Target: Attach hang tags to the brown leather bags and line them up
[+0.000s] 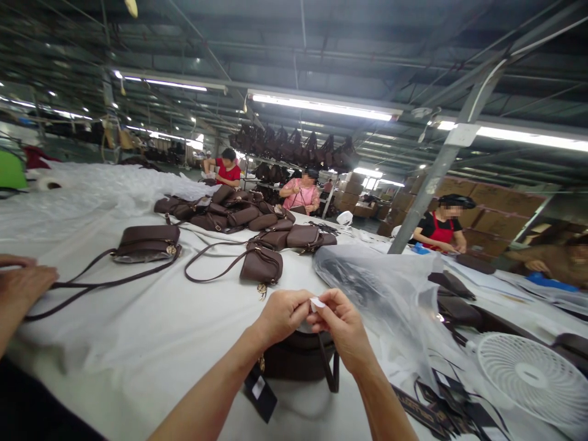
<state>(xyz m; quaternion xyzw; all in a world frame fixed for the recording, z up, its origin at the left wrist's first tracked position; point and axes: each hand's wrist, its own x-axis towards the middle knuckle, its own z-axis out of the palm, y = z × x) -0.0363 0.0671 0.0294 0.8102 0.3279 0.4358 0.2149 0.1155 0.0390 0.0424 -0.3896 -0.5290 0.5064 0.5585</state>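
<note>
My left hand (283, 314) and my right hand (342, 324) meet in front of me, fingers pinched together on a small white sticker or tag (316, 302). Just below them lies a dark brown handbag (298, 358) on the white table cover (151, 331), with a black hang tag (260, 392) beside it. A clear plastic bag (381, 288) lies to the right of my hands.
Another person's hand (21, 285) rests at the left edge on a bag strap. Brown handbags (147, 242) (261, 263) and a pile of several more (239, 214) lie further back. A white fan (528, 376) sits at right. Three workers sit at the far end.
</note>
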